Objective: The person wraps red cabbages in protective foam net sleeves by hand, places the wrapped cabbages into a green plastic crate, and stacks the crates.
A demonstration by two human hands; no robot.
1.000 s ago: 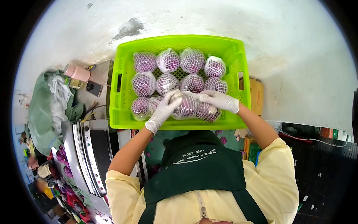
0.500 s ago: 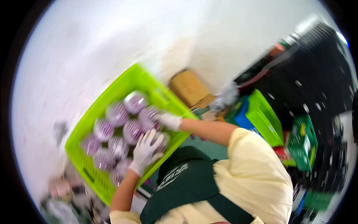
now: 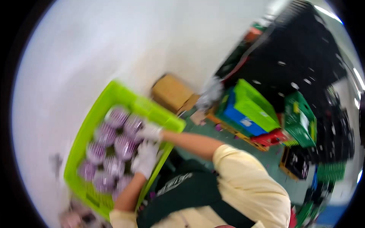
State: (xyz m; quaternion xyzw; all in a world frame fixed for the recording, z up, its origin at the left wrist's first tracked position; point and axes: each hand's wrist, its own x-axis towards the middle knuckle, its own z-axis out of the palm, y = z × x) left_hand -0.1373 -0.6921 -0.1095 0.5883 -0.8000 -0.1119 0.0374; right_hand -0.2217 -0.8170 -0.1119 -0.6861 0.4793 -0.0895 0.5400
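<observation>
We see several purple, round heads in pale wrapping [image 3: 124, 147] lying close together inside a bright green, rectangular plastic crate [image 3: 121, 91], all softened by blur. Our white-gloved left hand [image 3: 145, 157] is at the heads along the crate's near side, and our white-gloved right hand [image 3: 149, 132] is just beside it, next to another head. We cannot tell whether either hand is grasping a head or only laid against it. Near the crate's right side is a brown cardboard box [image 3: 172, 93]. Well apart to our right, a bright green perforated basket [image 3: 254, 102] sits on a blue plastic crate [image 3: 243, 117].
</observation>
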